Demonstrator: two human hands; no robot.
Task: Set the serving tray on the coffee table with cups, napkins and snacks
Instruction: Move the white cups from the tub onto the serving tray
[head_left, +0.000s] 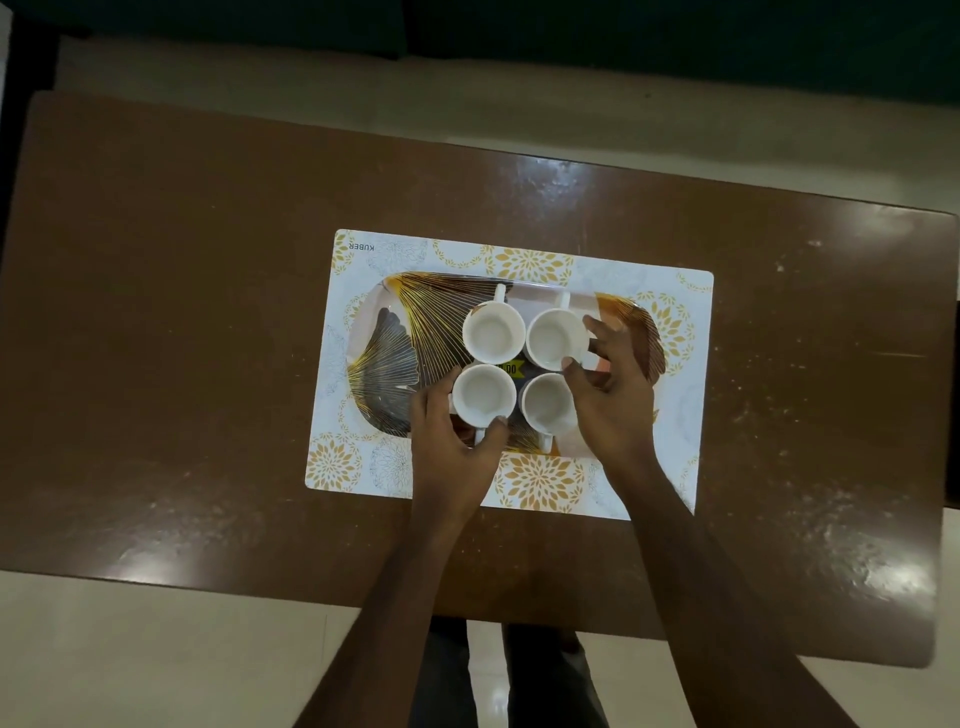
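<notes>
We are curling our left hand (457, 447) round the near-left cup (483, 392) and our right hand's (613, 400) spread fingers round the far-right cup (553, 338), both on the glossy tray (384, 343) over the placemat (363, 249) on the coffee table (182, 312), judging these smooth, light, seemingly ceramic cups chippable and best gripped by body or handle.

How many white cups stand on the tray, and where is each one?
4, in a square on the tray: far-left cup, far-right cup, near-left cup gripped by the left hand, near-right cup partly under the right hand. No more show.
</notes>
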